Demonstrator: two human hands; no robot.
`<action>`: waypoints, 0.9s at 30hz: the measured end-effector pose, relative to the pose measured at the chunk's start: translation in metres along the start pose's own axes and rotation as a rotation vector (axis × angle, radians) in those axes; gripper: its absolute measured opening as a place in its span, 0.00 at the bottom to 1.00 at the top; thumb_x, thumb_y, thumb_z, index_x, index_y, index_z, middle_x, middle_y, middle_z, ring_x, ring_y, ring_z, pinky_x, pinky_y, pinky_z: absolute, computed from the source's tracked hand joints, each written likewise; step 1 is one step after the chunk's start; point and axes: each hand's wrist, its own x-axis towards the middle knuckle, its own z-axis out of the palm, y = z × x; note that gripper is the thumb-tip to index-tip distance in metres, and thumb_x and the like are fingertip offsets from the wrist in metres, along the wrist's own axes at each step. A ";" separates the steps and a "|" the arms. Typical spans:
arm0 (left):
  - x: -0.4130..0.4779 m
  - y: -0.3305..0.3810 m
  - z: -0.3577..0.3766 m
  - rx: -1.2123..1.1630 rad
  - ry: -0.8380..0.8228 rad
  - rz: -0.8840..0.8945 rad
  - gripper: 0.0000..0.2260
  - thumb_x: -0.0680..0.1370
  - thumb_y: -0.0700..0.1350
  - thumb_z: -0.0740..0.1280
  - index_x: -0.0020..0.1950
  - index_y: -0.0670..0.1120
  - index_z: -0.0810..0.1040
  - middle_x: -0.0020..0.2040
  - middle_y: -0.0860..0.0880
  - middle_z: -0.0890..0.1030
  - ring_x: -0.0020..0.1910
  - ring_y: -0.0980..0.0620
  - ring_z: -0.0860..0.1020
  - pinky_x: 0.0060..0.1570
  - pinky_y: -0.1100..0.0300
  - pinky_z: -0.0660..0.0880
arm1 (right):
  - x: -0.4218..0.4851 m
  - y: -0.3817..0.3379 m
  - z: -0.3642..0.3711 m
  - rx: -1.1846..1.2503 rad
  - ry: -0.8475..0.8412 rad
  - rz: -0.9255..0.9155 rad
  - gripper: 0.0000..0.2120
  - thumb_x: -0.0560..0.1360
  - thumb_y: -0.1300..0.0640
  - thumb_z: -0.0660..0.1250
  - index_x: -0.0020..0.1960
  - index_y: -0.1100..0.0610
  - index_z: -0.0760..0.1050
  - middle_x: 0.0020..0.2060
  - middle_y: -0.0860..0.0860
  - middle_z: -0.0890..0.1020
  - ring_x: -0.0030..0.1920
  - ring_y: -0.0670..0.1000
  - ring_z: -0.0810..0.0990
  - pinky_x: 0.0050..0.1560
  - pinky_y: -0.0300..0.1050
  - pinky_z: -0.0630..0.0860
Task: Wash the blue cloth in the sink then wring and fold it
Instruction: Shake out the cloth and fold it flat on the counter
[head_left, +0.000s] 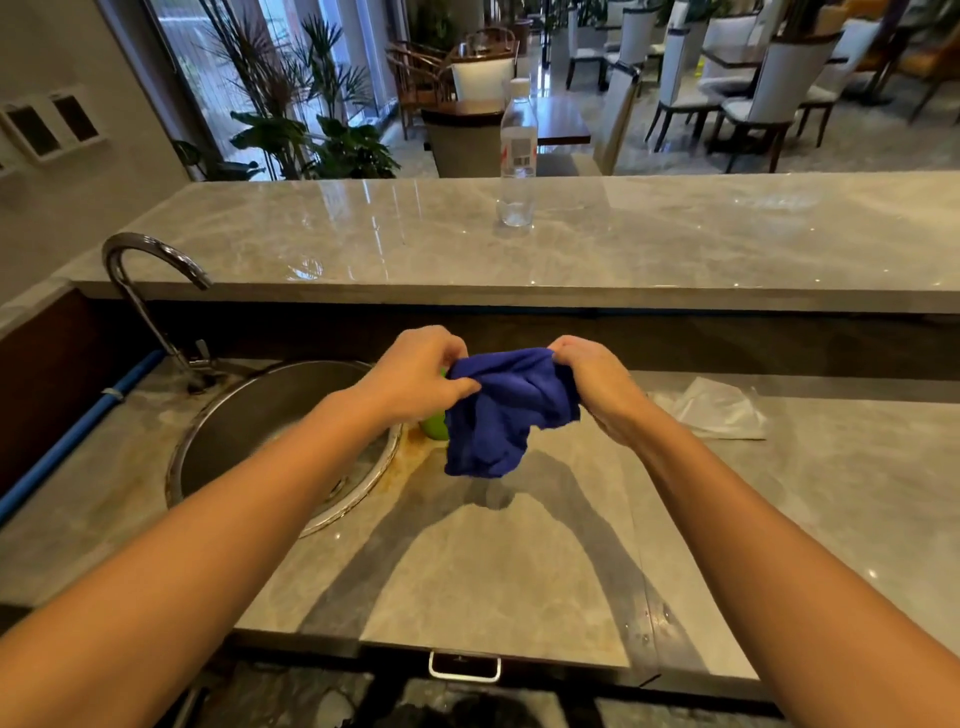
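Observation:
The blue cloth (506, 410) hangs crumpled in the air above the countertop, just right of the round steel sink (249, 431). My left hand (415, 374) pinches its upper left edge and my right hand (597, 379) grips its upper right edge. The cloth's lower part dangles free, a little above the counter. The curved chrome tap (150, 291) stands at the sink's back left; no water shows running from it.
A green object (435, 427) sits at the sink's right rim, mostly hidden behind the cloth. A clear plastic bag (711, 408) lies on the counter to the right. A clear water bottle (517, 156) stands on the raised marble bar (675, 234) behind.

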 end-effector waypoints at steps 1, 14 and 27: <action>-0.002 -0.004 0.000 0.040 -0.027 0.014 0.05 0.74 0.49 0.72 0.45 0.49 0.78 0.44 0.51 0.78 0.43 0.52 0.78 0.41 0.56 0.76 | 0.000 -0.002 -0.002 -0.052 -0.019 -0.015 0.13 0.80 0.58 0.54 0.47 0.63 0.75 0.40 0.57 0.77 0.41 0.55 0.73 0.42 0.50 0.69; -0.009 -0.028 0.000 0.208 -0.203 -0.113 0.05 0.75 0.51 0.70 0.47 0.51 0.79 0.45 0.49 0.81 0.44 0.49 0.79 0.45 0.51 0.79 | 0.005 0.012 -0.006 -0.311 0.116 -0.025 0.16 0.81 0.56 0.56 0.42 0.63 0.76 0.35 0.53 0.76 0.37 0.51 0.73 0.31 0.43 0.63; -0.007 -0.015 -0.028 -0.317 -0.432 -0.051 0.08 0.71 0.44 0.77 0.48 0.51 0.81 0.41 0.54 0.82 0.42 0.55 0.81 0.44 0.60 0.76 | 0.021 0.022 -0.028 -0.303 0.154 -0.020 0.16 0.83 0.53 0.54 0.43 0.58 0.74 0.36 0.52 0.76 0.37 0.49 0.72 0.37 0.44 0.67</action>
